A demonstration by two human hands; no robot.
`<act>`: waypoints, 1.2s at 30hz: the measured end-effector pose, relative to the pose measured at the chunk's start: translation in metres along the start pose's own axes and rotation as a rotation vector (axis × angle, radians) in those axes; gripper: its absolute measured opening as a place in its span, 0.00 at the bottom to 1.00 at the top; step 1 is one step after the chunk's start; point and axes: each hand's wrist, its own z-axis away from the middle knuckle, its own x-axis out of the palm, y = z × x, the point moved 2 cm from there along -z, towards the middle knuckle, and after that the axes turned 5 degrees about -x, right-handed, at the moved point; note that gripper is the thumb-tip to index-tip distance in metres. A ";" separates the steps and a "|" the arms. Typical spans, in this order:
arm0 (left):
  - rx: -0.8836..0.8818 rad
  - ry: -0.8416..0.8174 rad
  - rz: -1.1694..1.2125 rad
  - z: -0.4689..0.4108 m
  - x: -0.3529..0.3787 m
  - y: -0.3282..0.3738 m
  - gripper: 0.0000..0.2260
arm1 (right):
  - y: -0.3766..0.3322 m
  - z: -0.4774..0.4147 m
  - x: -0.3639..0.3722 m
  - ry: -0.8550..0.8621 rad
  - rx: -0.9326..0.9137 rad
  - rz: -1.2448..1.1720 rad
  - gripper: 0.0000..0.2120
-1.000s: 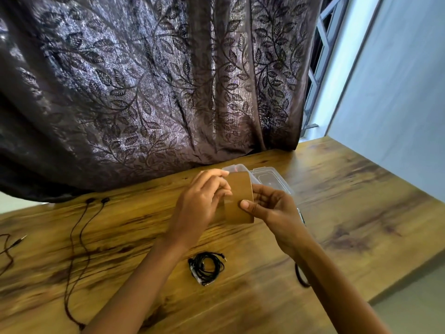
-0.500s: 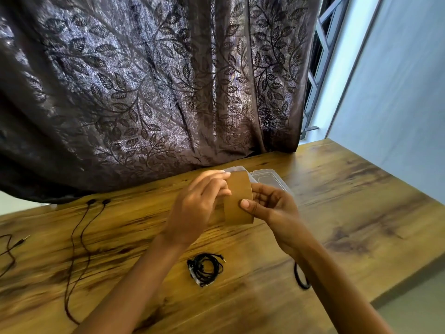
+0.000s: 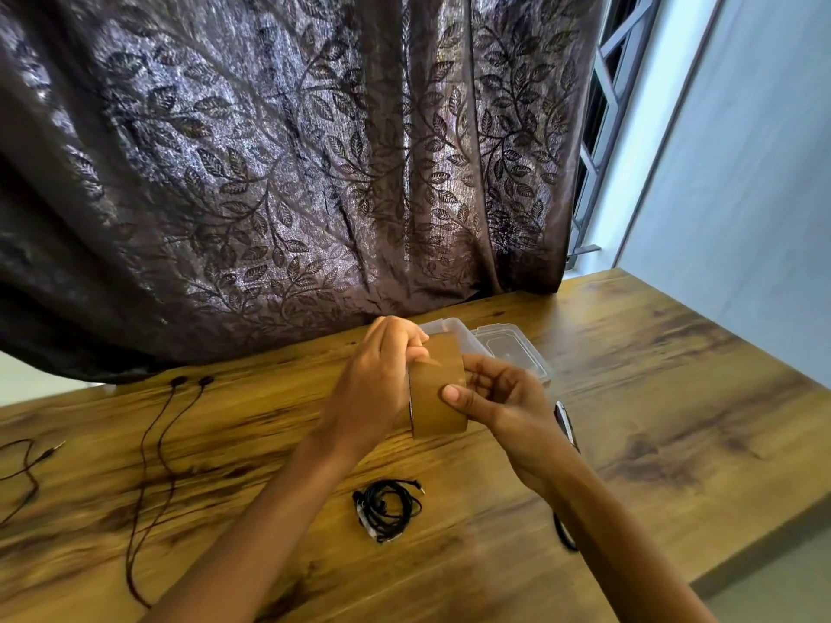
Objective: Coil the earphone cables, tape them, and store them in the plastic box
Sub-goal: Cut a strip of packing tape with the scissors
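A roll of brown tape (image 3: 438, 397) is held above the wooden table (image 3: 674, 420). My right hand (image 3: 499, 397) grips it from the right, thumb on its outer face. My left hand (image 3: 382, 379) has its fingers curled at the roll's upper left edge, where a loose end of tape lifts. A coiled black earphone (image 3: 389, 508) lies on the table below my hands. A second earphone (image 3: 157, 451) lies uncoiled at the left. The clear plastic box (image 3: 512, 350) sits behind the roll, partly hidden.
A dark leaf-patterned curtain (image 3: 292, 173) hangs down to the table's far edge. Another cable end with a jack (image 3: 27, 460) lies at the far left. A dark object (image 3: 565, 424) peeks out beside my right wrist. The table's edge runs along the right.
My left hand's fingers have curled tighter at the roll's top edge, and a tape end now lifts there. The roll stays in my right hand.
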 end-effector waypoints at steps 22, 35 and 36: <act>-0.194 -0.095 0.225 -0.005 -0.011 0.004 0.05 | -0.001 0.002 -0.011 0.027 0.030 -0.023 0.15; -0.242 0.119 0.127 -0.006 0.000 0.013 0.03 | -0.001 0.000 -0.004 0.025 -0.010 -0.014 0.17; -0.252 0.134 0.123 -0.008 0.000 0.014 0.03 | -0.002 -0.001 -0.004 0.019 -0.018 -0.004 0.18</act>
